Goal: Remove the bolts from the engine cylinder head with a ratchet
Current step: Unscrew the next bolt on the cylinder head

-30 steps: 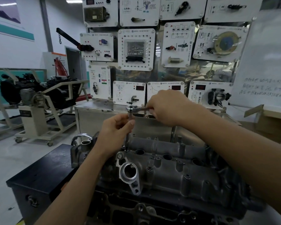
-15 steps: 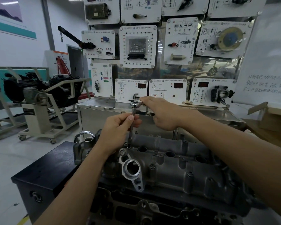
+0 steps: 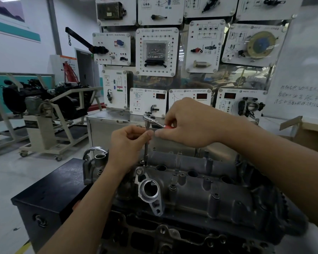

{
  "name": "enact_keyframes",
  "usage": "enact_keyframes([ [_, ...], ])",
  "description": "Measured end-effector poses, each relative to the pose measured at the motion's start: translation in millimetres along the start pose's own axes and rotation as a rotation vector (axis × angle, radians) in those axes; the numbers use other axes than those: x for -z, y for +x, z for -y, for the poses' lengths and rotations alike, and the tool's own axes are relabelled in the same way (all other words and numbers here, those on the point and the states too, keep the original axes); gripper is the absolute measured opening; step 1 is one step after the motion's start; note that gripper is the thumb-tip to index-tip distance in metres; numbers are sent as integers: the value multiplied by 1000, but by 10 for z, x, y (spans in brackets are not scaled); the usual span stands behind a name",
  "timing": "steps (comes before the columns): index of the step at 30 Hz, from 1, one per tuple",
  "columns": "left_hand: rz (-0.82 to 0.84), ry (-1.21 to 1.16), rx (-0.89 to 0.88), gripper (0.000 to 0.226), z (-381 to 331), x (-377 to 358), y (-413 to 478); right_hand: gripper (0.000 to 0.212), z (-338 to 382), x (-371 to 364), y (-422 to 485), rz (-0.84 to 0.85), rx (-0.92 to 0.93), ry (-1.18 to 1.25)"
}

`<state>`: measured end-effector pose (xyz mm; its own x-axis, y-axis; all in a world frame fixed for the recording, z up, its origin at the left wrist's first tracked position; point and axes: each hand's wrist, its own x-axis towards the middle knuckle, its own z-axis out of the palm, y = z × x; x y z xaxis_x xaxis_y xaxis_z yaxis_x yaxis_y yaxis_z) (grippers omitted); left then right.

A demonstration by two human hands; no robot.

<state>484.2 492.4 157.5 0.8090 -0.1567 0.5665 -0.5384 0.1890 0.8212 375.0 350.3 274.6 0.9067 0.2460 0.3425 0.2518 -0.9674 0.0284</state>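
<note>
Steel framing [image 3: 44, 136] on castors is seen at nine o'clock of the view, with a dark engine [image 3: 17, 99] carried in it. A black cabinet [image 3: 50, 189] is set at seven o'clock. The grey cylinder head [image 3: 200, 195] is found just to its right, spread across the lower middle toward five o'clock.

The left hand [image 3: 126, 143] is held above the head's far left corner. Its fingers [image 3: 147, 133] are pinched round the upright extension bar [image 3: 146, 153], whose lower end is seated in the head at that corner. The ratchet [image 3: 151, 119] is fitted on top of the bar, with its handle pointed toward four o'clock. The right hand [image 3: 193, 123] is curled tight round that handle, and a sliver of red grip is left showing.

White training panels [image 3: 157, 52] are mounted behind, from eleven to one o'clock. Printed headings are carried on them, too small to be read. A whiteboard [image 3: 301, 79] at three o'clock is marked with handwritten lines that cannot be made out. A cardboard box [image 3: 307, 134] is placed below it.
</note>
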Motion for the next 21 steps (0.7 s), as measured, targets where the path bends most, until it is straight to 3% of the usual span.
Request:
enact_keyframes([
  [4, 8, -11, 42, 8, 8, 2, 10, 42, -88, 18, 12, -9, -37, -56],
  [6, 88, -1, 50, 1, 21, 7, 23, 35, -169, 5, 22, -21, -64, -123],
  [10, 258, 34, 20, 15, 32, 14, 35, 22, -354, -112, 139, -1, -130, -298],
  [16, 357, 64, 55, 28, -5, -32, 49, 54, -494, -444, 440, 100, -140, -43],
  [21, 268, 23, 55, 23, 4, -8, 30, 74, -407, -581, 543, 127, -126, 146],
])
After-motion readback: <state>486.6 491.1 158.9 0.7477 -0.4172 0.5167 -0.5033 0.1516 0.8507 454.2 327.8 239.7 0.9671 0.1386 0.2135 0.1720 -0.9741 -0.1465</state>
